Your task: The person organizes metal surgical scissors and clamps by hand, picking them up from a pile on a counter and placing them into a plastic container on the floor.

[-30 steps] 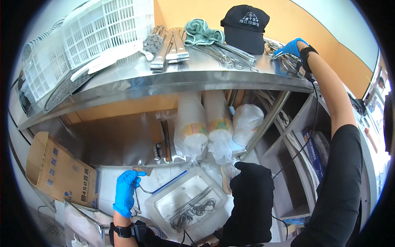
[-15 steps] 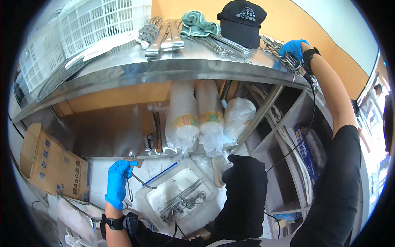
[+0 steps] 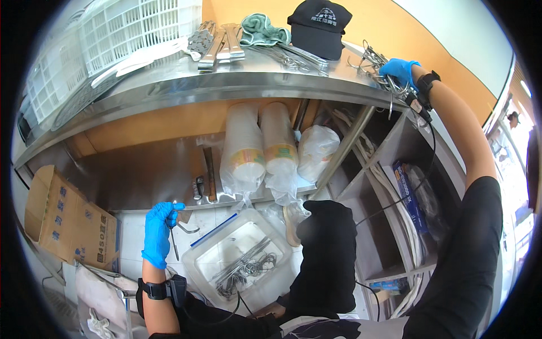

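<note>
Basically, tangled metal hooks (image 3: 374, 61) could slide off the table (image 3: 254, 83), since right hand (image 3: 401, 70) clasps only part of them; left hand (image 3: 156, 237) pinches another hook (image 3: 187, 231).

black cap (image 3: 317, 31) near green cloth (image 3: 263, 30)

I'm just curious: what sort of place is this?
Perhaps a food-service kitchen or storeroom: a steel counter holding a white plastic basket, with bagged stacks of apparently disposable bowls below.

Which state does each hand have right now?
Left hand: closed, holding a bent metal hook.
Right hand: closed on a bunch of metal hooks.
</note>
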A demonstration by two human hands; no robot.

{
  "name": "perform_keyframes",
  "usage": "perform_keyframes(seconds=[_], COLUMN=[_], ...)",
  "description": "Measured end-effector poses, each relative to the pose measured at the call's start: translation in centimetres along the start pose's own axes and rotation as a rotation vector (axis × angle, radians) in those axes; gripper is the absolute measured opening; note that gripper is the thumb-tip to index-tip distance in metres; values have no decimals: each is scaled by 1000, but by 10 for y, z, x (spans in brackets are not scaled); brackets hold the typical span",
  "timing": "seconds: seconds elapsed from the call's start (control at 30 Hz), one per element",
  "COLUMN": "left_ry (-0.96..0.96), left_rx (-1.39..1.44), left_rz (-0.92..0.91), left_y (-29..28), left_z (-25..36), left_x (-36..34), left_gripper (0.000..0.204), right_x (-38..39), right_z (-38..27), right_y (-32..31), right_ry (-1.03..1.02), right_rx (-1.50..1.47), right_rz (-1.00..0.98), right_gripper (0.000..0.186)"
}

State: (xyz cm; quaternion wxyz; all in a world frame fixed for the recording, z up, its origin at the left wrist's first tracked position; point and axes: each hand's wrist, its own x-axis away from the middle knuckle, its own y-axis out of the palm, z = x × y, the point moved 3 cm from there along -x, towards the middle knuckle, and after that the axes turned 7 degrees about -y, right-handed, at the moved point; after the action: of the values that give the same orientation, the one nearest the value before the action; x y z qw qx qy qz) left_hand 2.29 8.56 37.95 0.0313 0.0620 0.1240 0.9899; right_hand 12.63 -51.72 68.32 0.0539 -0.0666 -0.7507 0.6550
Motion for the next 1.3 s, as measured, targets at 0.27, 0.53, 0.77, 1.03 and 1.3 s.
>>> perform_keyframes(seconds=[0.27,0.53,0.77,1.03,1.3], left_ry=[-20,-4,-4,40,-10], left_rx=[-25,7,-45,-20,-56], left_rz=[11,-13,52,32,60], left_y=[16,12,6,2,-1], left_z=[11,11,11,7,-3], left_x=[9,6,10,8,4], left_gripper=[18,19,18,17,16], right_x=[33,35,50,81,109], right_z=[-3,0,19,17,32], right_y=[7,8,17,31,46], right_ry=[112,47,-88,-17,-124], right_rx=[-330,-157,-500,-661,-837], right_rz=[16,37,152,276,357], right_gripper=[21,16,15,15,6])
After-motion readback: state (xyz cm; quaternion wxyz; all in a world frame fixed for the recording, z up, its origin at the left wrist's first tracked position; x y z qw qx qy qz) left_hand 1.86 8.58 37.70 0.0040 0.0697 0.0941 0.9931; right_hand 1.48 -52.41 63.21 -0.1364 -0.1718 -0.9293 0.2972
